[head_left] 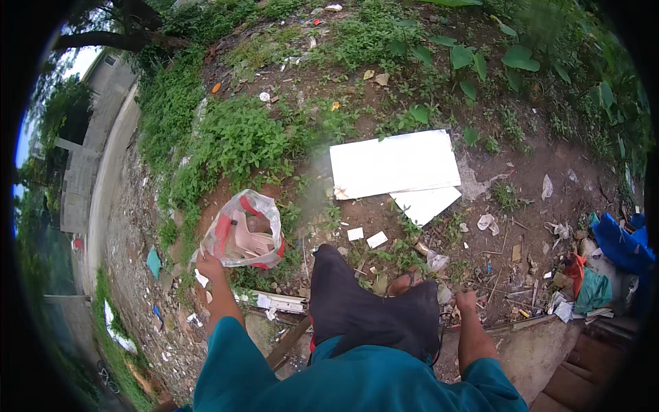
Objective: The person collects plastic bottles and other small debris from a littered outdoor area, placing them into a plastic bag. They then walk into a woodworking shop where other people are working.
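My left hand (210,266) is closed on the rim of a clear plastic bag (274,221). The bag hangs with its mouth facing up. Inside it lie a pale pink piece (248,240) and red pieces (223,228), one with a dark end; their kind is unclear. My right hand (467,300) is off to the right, low over the littered dirt, with its fingers curled in. Whether anything is in those fingers is hidden. Beyond my knees, a large white flat panel (395,165) rests on the soil, overlapping a smaller white sheet (427,204).
Small white cards (377,239) and a crumpled clear wrapper (436,261) lie near my feet. A heap with a blue tarp (621,244) and a green bag (594,294) stands at right. Leafy weeds (240,134) cover the far left; a concrete ledge (535,350) runs at near right.
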Demonstrator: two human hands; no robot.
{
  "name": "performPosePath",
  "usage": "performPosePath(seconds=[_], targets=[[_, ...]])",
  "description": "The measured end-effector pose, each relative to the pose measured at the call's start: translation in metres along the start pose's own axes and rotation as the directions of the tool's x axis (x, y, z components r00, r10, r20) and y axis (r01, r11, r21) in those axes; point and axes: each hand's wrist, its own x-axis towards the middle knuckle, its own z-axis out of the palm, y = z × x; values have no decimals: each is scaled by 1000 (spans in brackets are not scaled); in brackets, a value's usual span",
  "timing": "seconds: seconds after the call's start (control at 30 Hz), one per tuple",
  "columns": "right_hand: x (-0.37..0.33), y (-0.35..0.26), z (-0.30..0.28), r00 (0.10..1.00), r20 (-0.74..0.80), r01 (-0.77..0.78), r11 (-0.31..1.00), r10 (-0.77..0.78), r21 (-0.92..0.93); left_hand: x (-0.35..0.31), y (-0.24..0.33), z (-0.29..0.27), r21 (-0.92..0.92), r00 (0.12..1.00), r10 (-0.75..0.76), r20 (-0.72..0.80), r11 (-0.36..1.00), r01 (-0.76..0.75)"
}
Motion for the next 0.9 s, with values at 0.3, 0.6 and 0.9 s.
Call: performPosePath(seconds=[0.3,0.6,0.9], targets=[[192,-203,156,946,-195,290,947,-260,142,-61,32,230,-116,879,423,218,906,-407],[290,-160,319,954,294,228,791,-65,-567,-107,138,316,-210,839,280,467,957,-202],[287,-177,332,974,114,227,882,-197,-412,-127,167,351,-78,772,202,603,978,-195]])
